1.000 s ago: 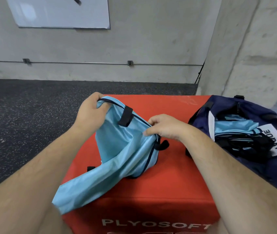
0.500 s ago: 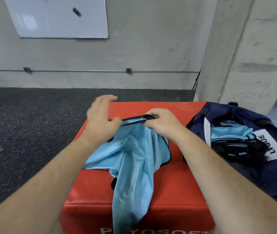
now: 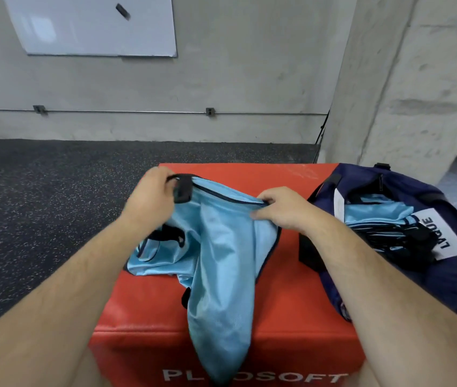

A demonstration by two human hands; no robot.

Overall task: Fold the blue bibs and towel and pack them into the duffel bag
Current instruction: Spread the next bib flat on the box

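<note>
Blue bib [image 3: 221, 261]: one, hem gripped by left hand [image 3: 149, 196], right hand [image 3: 286, 210]; one duffel bag [image 3: 445, 289] beside.

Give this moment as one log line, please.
phase: folding | left hand: grips bib edge | right hand: pinches bib edge | bib: hangs over red box edge | duffel bag: open, blue fabric inside

— How is the left grip [image 3: 152, 196] held?
— It is raised ahead of the bare forearm, fingers curled over the dark-trimmed edge of the blue bib [image 3: 221, 261].
— And the right grip [image 3: 280, 210]?
— The same edge is pinched by it, knuckles up; both forearms are stretched forward, converging.
</note>
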